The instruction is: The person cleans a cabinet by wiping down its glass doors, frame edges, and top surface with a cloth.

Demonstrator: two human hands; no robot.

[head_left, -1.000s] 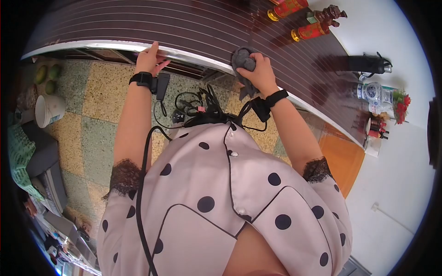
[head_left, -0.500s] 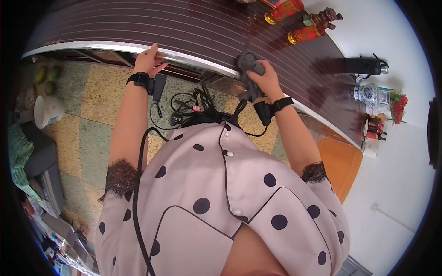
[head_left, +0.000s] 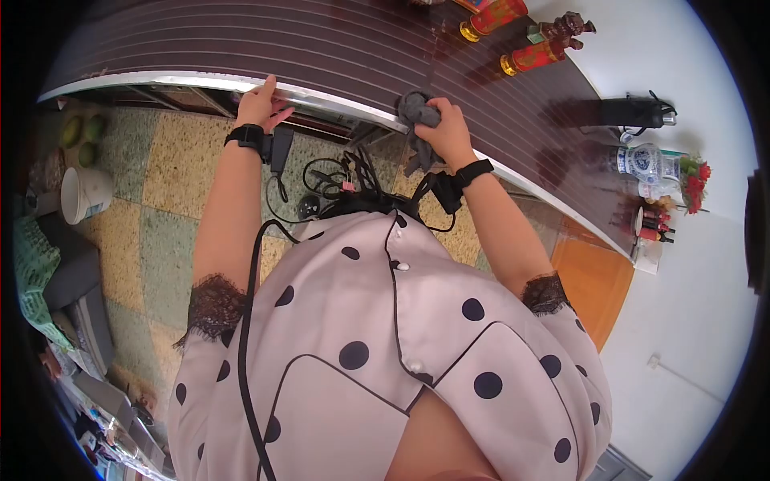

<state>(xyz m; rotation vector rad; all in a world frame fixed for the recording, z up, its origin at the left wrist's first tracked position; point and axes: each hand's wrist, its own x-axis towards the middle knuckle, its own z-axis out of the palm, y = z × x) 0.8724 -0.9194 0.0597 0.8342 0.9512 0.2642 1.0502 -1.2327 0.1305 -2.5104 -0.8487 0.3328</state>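
Observation:
A crumpled grey cloth (head_left: 419,108) is bunched in my right hand (head_left: 446,132), against the near edge of the dark striped tabletop (head_left: 321,48). Part of the cloth hangs down below the pale metal edge strip (head_left: 184,78). My left hand (head_left: 258,107) rests at that strip farther left, its thumb on top and its other fingers apart beneath the edge. Nothing shows in the left hand. Both wrists wear black straps with small black boxes.
Red-and-gold vases (head_left: 533,58), a black bottle (head_left: 634,114), a blue-and-white jar (head_left: 642,163) and red flowers (head_left: 696,188) stand toward the right wall. Black cables (head_left: 361,180) hang before me. A white bucket (head_left: 86,195) and green fruit (head_left: 87,152) are on the floor at left.
My right hand has moved slightly left along the table edge with the grey cloth. My left hand has stayed almost where it was.

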